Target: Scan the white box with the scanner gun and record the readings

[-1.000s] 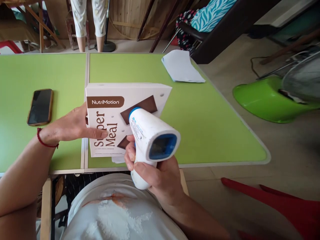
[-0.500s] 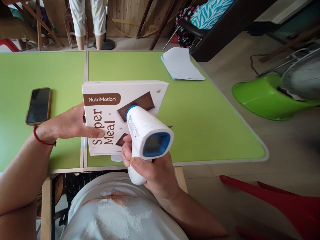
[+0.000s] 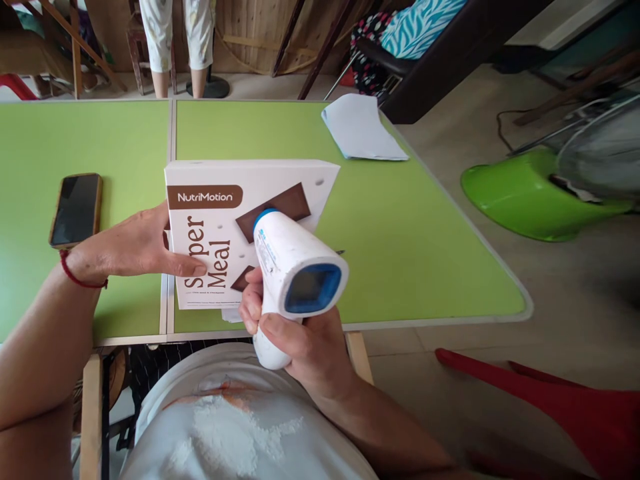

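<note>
My left hand [image 3: 145, 247] grips the left edge of a white and brown box [image 3: 280, 172] marked "NutriMotion Super Meal". Its thumb lies across the front and the other fingers are hidden behind. The box stands upright over the green table. In my right hand [image 3: 295, 340] is a white infrared thermometer [image 3: 293, 267] with a blue rim, held by its handle. Its front end points at the brown bar picture on the box; whether it touches the box I cannot tell. The small screen faces me and looks dark, with no reading I can make out.
A phone [image 3: 76, 210] lies on the green table [image 3: 420, 267] at the left. Folded white paper [image 3: 365, 127] rests near the far right corner. Beyond the far edge stand a person's legs [image 3: 179, 40]. Green [image 3: 530, 193] and red [image 3: 560, 400] plastic seats are at the right.
Almost nothing differs. The view has shifted very slightly, while both hands keep the same hold on the box and the thermometer.
</note>
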Motion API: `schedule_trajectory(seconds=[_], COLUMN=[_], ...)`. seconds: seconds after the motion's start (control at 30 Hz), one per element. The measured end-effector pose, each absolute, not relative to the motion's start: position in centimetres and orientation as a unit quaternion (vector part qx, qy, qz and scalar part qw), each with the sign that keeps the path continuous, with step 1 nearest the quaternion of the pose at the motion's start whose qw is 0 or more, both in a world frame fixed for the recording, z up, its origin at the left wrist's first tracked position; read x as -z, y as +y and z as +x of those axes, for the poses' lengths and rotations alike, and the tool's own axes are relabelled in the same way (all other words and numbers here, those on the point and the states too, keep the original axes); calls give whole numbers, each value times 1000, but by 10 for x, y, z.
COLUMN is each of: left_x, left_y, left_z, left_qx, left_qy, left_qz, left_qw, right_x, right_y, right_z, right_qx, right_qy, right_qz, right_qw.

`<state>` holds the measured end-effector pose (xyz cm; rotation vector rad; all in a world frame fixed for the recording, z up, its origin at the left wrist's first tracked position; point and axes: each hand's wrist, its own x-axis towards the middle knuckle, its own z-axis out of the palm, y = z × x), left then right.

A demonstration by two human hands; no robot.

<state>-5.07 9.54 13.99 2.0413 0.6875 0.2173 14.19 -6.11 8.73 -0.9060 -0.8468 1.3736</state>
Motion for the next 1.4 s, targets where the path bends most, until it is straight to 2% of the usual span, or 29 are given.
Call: schedule_trajectory(seconds=[0.2, 0.37, 0.43, 0.53, 0.6, 0.7, 0.8, 0.9, 1.1, 1.27, 1.4], left_x=[-139, -138, -137, -134, -130, -122, -115, -112, -116, -121, -125], left_y=[94, 92, 93, 98, 102, 109, 114, 117, 114, 113, 107], left_z=[-48, -48, -49, -52, -54, -55, -54, -50, -39, -41, -44], left_qx=[-108, -201, -258, -312, -326, -335, -316, -266, -246, -205, 15], left_qy=[247, 261, 256, 271, 307, 347, 377, 392, 397, 444, 510], left_qz=[806, 803, 806, 810, 809, 809, 809, 818, 832, 831, 852], left_qw=[527, 497, 468, 416, 382, 337, 322, 328, 298, 263, 116], right_x=[-87, -95, -98, -98, -93, -79, -62, -46, -36, -46, -46], right_y=[-59, -59, -53, -33, -15, 10, 24, 31, 35, 12, -16], right_z=[140, 150, 167, 212, 247, 290, 306, 306, 305, 307, 313], right_qx=[-582, -571, -506, -311, -207, -134, -115, -112, -105, -38, -29], right_qy=[-365, -412, -471, -576, -636, -694, -724, -742, -748, -737, -763], right_qz=[-409, -380, -378, -421, -463, -535, -594, -603, -600, -603, -591], right_qw=[601, 600, 616, 628, 582, 462, 332, 272, 264, 302, 258])
